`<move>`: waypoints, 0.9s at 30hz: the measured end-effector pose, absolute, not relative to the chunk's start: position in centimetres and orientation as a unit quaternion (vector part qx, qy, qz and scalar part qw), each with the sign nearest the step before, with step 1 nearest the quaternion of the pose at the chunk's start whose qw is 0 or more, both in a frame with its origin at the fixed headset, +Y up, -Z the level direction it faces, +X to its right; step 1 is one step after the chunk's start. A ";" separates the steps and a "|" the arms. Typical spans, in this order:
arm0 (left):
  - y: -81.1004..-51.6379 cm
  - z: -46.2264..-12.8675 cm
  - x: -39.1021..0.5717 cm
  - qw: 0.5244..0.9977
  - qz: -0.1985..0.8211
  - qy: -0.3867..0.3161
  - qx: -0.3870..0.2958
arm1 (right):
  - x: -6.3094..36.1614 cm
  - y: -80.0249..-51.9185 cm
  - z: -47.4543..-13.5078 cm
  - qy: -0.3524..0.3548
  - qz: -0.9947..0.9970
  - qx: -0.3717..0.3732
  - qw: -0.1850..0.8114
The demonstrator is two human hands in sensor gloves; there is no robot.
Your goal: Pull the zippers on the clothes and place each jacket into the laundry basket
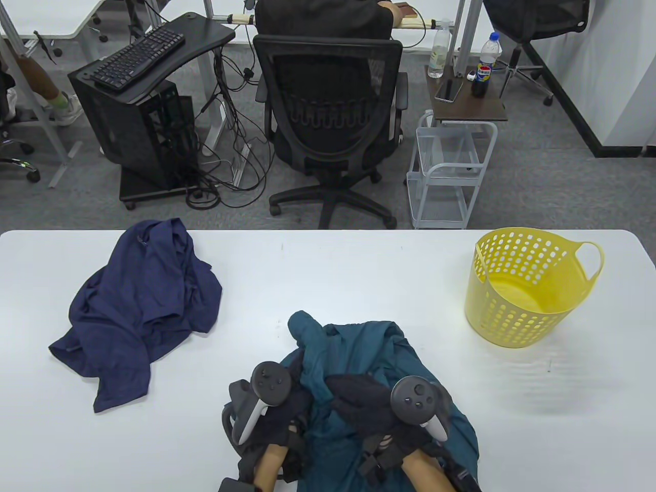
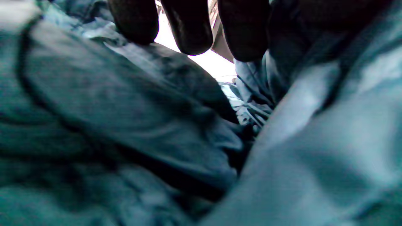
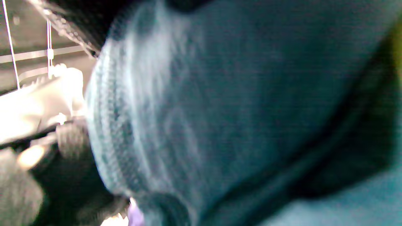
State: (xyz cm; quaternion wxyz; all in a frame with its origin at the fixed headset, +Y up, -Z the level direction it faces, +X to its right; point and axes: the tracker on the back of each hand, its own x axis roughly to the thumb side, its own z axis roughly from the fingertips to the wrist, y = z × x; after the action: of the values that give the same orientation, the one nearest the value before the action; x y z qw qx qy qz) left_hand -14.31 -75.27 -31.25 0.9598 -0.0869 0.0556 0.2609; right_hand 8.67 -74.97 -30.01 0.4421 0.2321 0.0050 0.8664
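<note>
1. Our left hand (image 1: 279, 410) lies on the left part of the teal jacket (image 1: 359, 353), which sits crumpled at the near edge of the white table (image 1: 328, 266), in the middle.
2. In the left wrist view, three gloved fingertips (image 2: 191, 31) hang side by side over the teal folds (image 2: 125, 110), with small gaps between them. We cannot tell whether they pinch any cloth.
3. Our right hand (image 1: 374, 405) rests on the same jacket, fingers pointing left toward the other hand. The right wrist view shows only blurred teal cloth (image 3: 235, 94) close to the lens, so we cannot tell how those fingers lie.
4. No zipper is clear in any view.
5. A navy jacket (image 1: 141, 307) lies bunched on the left side of the table, well apart from our hands.
6. The yellow laundry basket (image 1: 528, 287) stands upright on the right side of the table, apart from both jackets, with nothing visible inside it.
7. Beyond the table's far edge stand a black office chair (image 1: 330, 118) and a small white cart (image 1: 451, 169).
</note>
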 end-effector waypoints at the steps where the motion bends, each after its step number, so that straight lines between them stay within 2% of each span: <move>1: -75.4 -31.3 -14.7 0.958 0.268 0.061 -0.085 | 8.2 -75.1 -29.9 0.009 0.880 0.231 0.415; 3: -75.6 -31.5 -15.2 0.950 0.294 0.062 -0.091 | 7.5 -75.3 -29.7 0.019 0.906 0.230 0.354; 8: -76.0 -31.8 -15.9 0.912 0.393 0.031 -0.112 | 6.0 -75.8 -29.6 -0.031 0.965 0.186 0.184; 10: -76.2 -31.9 -16.1 0.900 0.423 0.017 -0.107 | 6.0 -75.8 -29.8 -0.043 0.971 0.166 0.166; 16: -76.9 -32.2 -16.6 0.838 0.525 -0.007 -0.152 | 7.6 -75.5 -30.3 -0.064 0.979 0.103 0.160; 18: -76.9 -32.2 -16.7 0.832 0.533 -0.004 -0.153 | 8.1 -75.6 -30.5 -0.065 0.981 0.088 0.158; 22: -75.9 -32.1 -16.6 0.872 0.472 -0.008 -0.127 | 9.0 -76.1 -31.0 -0.054 0.985 0.066 0.152; 24: -75.2 -31.9 -16.4 0.906 0.412 -0.007 -0.102 | 9.3 -76.4 -31.2 -0.049 0.986 0.059 0.148; 27: -74.2 -31.6 -15.8 0.962 0.268 0.003 -0.049 | 9.7 -76.5 -31.4 -0.044 0.987 0.049 0.144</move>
State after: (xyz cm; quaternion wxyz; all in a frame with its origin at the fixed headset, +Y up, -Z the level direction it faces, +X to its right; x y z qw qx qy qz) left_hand -15.77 -74.22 -31.56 0.9623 -0.0487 0.0033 0.2676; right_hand 9.67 -76.54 -31.40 0.1445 0.0493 -0.0439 0.9873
